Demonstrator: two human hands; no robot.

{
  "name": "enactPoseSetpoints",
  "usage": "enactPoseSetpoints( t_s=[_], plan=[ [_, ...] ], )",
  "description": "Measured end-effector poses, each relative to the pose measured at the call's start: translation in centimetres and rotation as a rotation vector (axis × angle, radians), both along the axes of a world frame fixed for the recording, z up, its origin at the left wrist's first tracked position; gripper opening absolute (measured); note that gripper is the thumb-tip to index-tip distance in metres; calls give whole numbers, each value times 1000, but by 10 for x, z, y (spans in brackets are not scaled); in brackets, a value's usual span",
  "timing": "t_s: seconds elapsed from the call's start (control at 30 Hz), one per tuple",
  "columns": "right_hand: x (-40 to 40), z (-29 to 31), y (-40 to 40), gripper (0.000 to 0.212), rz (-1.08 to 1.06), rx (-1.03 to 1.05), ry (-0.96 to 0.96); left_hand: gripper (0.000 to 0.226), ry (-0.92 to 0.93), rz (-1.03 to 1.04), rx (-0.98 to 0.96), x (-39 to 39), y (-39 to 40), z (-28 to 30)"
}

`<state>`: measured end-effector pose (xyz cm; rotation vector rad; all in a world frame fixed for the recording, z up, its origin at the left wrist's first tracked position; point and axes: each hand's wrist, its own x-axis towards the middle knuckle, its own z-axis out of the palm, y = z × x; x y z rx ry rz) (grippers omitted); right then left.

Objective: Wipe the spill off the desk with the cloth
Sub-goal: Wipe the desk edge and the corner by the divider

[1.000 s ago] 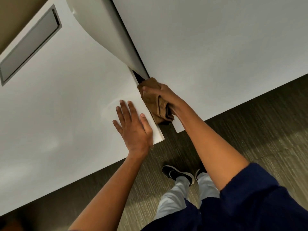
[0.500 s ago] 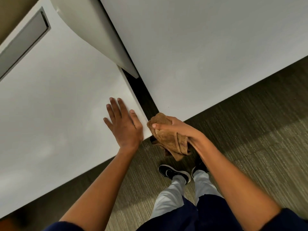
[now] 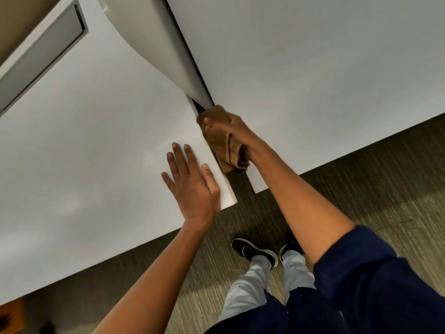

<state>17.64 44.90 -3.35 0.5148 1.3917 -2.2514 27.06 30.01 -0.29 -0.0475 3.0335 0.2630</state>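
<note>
A brown cloth [image 3: 222, 147] is bunched in my right hand [image 3: 237, 131], pressed into the narrow gap between two white desks. It lies against the right edge of the left desk [image 3: 84, 145], just below the tip of a curved white divider panel [image 3: 159, 44]. My left hand [image 3: 191, 184] rests flat, fingers spread, on the left desk near its front right corner, a little left of the cloth. No spill shows on either desk surface.
The right desk [image 3: 313, 80] fills the upper right. A grey rectangular cable hatch [image 3: 41, 56] is set into the left desk at the far left. Below the desk fronts is striped grey-brown carpet [image 3: 385, 177], with my legs and black shoes [image 3: 252, 251] standing on it.
My right hand has moved the cloth from off the desk's front corner back up the gap to the divider's tip, where it was a second ago. My left hand has stayed flat on the desk.
</note>
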Motion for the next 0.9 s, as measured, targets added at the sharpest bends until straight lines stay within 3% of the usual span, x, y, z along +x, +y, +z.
enactPoseSetpoints(
  t_s=[0.23, 0.43, 0.57, 0.73, 0.9],
  plan=[
    [-45, 3, -9, 52, -59, 52, 34, 67, -4, -3, -16, 0, -1, -1],
    [-36, 1, 0, 55, 31, 78, 64, 66, -7, -2, -13, 0, -2, 1],
    [-7, -1, 8, 58, 117, 102, 62, 66, -6, 2, -15, 0, -1, 1],
    [46, -5, 12, 35, 130, 46, 27, 66, -1, -2, -21, 0, -1, 0],
    [97, -2, 15, 34, 172, 46, 12, 67, -2, -3, -22, 0, 0, 1]
  ],
)
